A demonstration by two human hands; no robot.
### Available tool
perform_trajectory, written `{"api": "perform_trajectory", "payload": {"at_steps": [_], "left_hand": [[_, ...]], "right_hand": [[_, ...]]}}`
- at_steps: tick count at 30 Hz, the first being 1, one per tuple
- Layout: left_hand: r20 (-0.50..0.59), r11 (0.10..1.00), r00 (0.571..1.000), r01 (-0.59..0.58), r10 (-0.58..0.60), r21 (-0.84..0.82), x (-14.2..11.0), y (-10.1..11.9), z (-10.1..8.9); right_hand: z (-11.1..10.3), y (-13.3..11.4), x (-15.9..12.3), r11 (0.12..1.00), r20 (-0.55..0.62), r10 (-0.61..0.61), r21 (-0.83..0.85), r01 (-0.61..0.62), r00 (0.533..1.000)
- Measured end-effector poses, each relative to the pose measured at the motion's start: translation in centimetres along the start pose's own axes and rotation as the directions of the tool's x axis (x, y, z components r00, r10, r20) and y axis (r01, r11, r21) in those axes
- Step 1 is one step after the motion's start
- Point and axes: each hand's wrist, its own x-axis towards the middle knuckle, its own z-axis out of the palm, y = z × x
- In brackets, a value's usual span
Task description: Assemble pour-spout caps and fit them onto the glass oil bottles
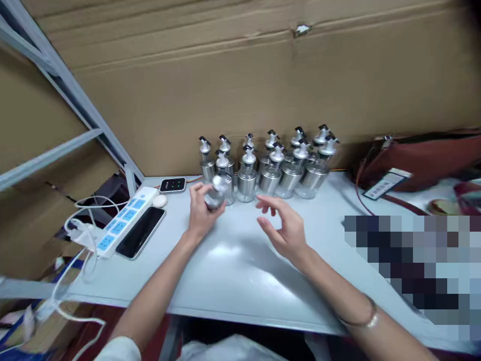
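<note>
My left hand (202, 208) is wrapped round a small steel-and-glass bottle (215, 197), held just above the table in front of the row. Its upper part is blurred, so I cannot tell whether a spout is fitted. My right hand (283, 224) hovers to the right, fingers apart and curved, with nothing in it. Behind both hands stand several upright oil dispenser bottles (247, 184) in two rows, each with a steel sleeve, a clear glass base and a silver pour spout with a black flap. The held bottle partly covers the front-left one.
On the left of the table (225, 281) lie a power strip (124, 220) with white cables, a black phone (141, 232), a small dark device (173, 185) and a white disc (160, 201). A brown bag (424, 160) sits at right, near a blurred-out patch. Cardboard (240, 75) stands behind; a metal frame (75, 90) rises at left.
</note>
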Motion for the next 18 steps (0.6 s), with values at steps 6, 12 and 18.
{"api": "perform_trajectory", "payload": {"at_steps": [6, 12, 18], "left_hand": [[0.137, 0.951, 0.944, -0.308, 0.301, 0.037, -0.5, 3.6, -0.8], [0.159, 0.902, 0.902, -0.42, 0.402, 0.103, 0.4, 3.8, -1.1], [0.095, 0.867, 0.878, -0.479, 0.47, 0.139, 0.7, 2.9, -1.0]], "right_hand": [[-0.9, -2.0, 0.0, 0.997, -0.032, 0.047, -0.06, -0.048, 0.998], [-1.1, -2.3, 0.1, 0.941, 0.146, 0.31, 0.092, -0.325, 0.939], [0.1, -1.7, -0.8, 0.839, 0.114, 0.43, 0.315, -0.443, 0.896]]}}
